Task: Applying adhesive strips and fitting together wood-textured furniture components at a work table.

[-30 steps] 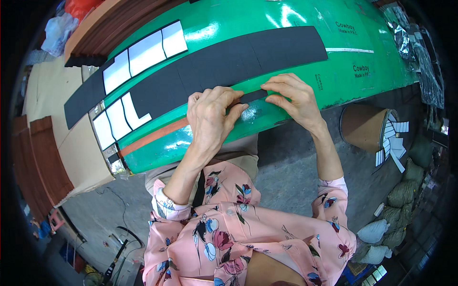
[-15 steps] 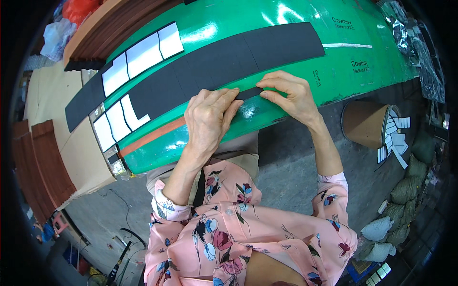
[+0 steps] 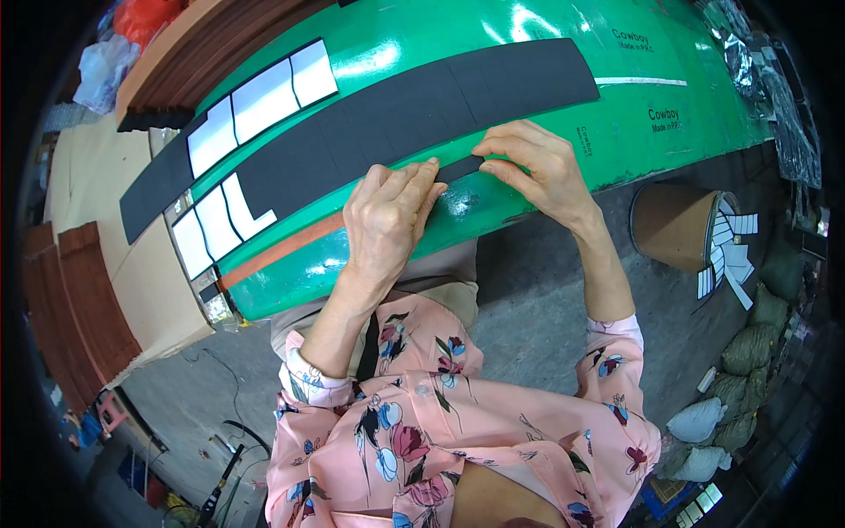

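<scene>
A short black strip stretches between my two hands, low over the green tabletop. My right hand pinches its right end between thumb and index finger. At the other end, the closed fingers and thumb of my left hand grip the strip and cover that part of it. A long orange-brown strip lies along the near table edge and runs up to my left hand, which hides where it ends. Just beyond both hands lies a wide black sheet with faint crosswise lines.
White panels with black dividing lines lie at the left, beside brown slats. Tan cardboard covers the left side. A brown drum with white strips spilling out stands on the floor at right. Crumpled clear plastic hangs far right.
My right thumb and fingers have shifted up slightly on the black strip, and the right wrist has moved a little to the right. My left hand stays nearly in place.
</scene>
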`<state>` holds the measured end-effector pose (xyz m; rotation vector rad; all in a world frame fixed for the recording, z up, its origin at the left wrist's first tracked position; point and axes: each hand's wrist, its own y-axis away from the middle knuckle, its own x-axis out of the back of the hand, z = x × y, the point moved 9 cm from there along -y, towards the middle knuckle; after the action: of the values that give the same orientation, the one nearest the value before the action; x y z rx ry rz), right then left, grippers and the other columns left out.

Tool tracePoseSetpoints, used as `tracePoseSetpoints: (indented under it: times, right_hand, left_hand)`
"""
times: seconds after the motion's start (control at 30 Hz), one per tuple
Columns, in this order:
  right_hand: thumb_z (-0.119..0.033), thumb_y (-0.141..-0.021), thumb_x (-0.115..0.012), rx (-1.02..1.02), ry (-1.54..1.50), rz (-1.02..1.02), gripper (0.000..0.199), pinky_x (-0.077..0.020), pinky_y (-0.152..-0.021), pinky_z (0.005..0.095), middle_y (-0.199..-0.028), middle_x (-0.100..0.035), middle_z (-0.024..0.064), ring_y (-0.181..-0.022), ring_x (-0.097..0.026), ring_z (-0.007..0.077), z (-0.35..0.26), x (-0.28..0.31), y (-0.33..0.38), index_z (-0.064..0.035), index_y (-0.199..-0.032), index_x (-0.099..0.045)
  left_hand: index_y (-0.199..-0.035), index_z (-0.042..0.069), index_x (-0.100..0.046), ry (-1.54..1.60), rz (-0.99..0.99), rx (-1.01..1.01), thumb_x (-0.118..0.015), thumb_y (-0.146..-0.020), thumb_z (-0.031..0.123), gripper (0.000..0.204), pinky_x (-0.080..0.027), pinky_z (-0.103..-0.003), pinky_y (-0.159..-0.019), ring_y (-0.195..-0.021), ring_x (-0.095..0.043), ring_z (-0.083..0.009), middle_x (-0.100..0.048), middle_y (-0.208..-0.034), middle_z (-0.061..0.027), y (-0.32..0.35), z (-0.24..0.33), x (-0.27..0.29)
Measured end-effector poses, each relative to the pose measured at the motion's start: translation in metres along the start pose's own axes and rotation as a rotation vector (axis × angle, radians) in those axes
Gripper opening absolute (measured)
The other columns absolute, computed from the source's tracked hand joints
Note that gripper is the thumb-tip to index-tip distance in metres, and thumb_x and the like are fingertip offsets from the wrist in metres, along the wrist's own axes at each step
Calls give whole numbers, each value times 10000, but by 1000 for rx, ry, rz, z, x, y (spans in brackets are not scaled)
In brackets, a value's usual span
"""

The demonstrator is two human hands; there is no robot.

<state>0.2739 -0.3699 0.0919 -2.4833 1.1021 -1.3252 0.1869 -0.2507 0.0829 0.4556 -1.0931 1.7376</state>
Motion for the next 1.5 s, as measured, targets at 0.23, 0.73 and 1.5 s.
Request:
tracePoseSetpoints:
  times: [0.23,0.73,1.5]
  right_hand:
    - [-108,-750,-704,-61,-58,-3,143,-491,-635,309,-876,-653,59,-773,-618,209,14,-7,8,-34,-868,-673]
    - [-63,-757,-702,-187,-204,-20,160,-508,-679,304,-932,-656,106,-846,-637,213,24,-14,15,-28,-912,-685]
    - [-58,-808,-589,-227,33,172,362,-338,-981,490,-1266,-532,82,-1173,-478,313,-30,-30,36,-78,-1169,-607]
  left_hand:
    - [-972,34,-689,-6,7,-6,-740,-719,102,267,-474,-308,-583,-675,-570,-203,-677,-857,-75,0,1,0]
    - [-965,30,-693,9,11,-10,-748,-708,108,273,-474,-311,-580,-674,-570,-203,-675,-842,-74,-1,1,4]
    - [-1275,306,-495,-264,-119,-264,-619,-755,122,565,-320,-578,-937,-1135,-504,-284,-522,-1227,-107,30,10,21]
